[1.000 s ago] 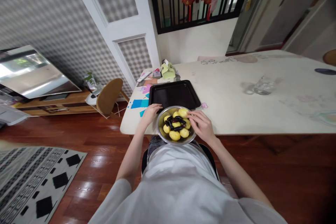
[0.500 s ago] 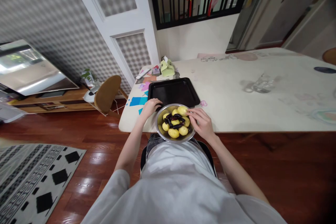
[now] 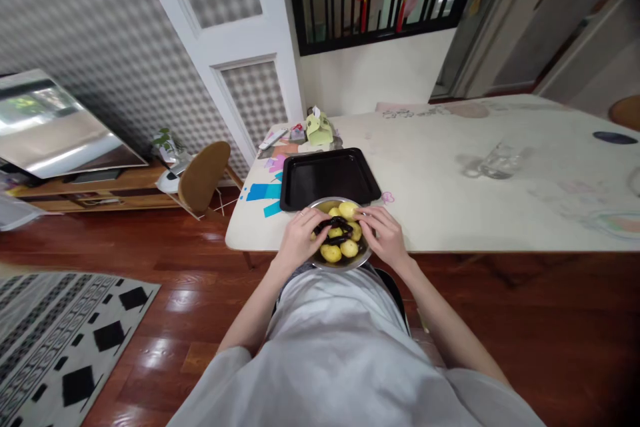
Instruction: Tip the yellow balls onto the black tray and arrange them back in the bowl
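A metal bowl [image 3: 341, 267] holds several peeled yellow potatoes [image 3: 331, 253] and several dark, glossy, finger-long pieces [image 3: 340, 222] lying on top of them. It stands at the table's front edge, close to my body. Over the bowl's left side is my left hand [image 3: 300, 238], its thumb and fingers curled around one of the dark pieces. My right hand [image 3: 385, 235] grips the rim on the right, its fingertips beside a potato. Just behind the bowl lies a black baking tray [image 3: 327, 178] with nothing on it.
A green tissue holder [image 3: 319, 128] and a white remote [image 3: 273, 139] are at the table's far left. A glass jug [image 3: 500, 163] stands on the white table [image 3: 425, 180] to the right. A wooden chair [image 3: 203, 177] is beyond the left end.
My left hand has moved from the tray's front edge, right and toward me, into the bowl onto the dark pieces. My right hand has stayed at the rim.
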`<state>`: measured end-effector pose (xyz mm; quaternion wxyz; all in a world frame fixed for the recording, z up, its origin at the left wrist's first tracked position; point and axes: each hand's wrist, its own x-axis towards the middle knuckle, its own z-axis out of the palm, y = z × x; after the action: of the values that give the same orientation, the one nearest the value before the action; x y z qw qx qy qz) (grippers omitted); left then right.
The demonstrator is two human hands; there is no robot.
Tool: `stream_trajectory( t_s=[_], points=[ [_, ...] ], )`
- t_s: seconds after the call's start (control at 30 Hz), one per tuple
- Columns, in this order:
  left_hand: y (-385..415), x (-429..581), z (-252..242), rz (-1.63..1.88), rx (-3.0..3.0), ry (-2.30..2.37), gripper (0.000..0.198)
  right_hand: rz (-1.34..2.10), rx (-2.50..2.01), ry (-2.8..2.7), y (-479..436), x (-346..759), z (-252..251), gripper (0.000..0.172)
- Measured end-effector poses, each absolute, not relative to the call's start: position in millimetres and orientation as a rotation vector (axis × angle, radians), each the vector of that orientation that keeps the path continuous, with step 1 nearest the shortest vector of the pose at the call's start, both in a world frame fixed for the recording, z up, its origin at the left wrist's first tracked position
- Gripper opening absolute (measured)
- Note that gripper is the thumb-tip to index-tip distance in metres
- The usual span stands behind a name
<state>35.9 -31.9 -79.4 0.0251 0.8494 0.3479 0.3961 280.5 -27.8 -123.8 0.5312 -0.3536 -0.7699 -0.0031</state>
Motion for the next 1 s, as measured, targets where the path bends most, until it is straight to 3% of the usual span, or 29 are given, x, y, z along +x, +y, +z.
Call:
stream_trajectory(
  t_s=[0.5, 0.77, 1.0],
  points=[
    [-39.2, 57.1, -96.9, 0.933, 2.803, 1.143, 0.015, -0.015, -0.837, -1.816, -27.3, 282.4, -120.7, 0.027],
    [-35.5, 45.8, -89.4, 1.205, 2.609, 1.006, 0.013, -0.058, -0.829, -1.825, -27.2, 285.7, -120.2, 0.027],
    [-32.5, 20.6, -74.8, 1.465, 2.396, 1.17, 0.011, -0.068, -0.851, -1.825, -27.9, 287.8, -117.6, 0.027]
  ],
)
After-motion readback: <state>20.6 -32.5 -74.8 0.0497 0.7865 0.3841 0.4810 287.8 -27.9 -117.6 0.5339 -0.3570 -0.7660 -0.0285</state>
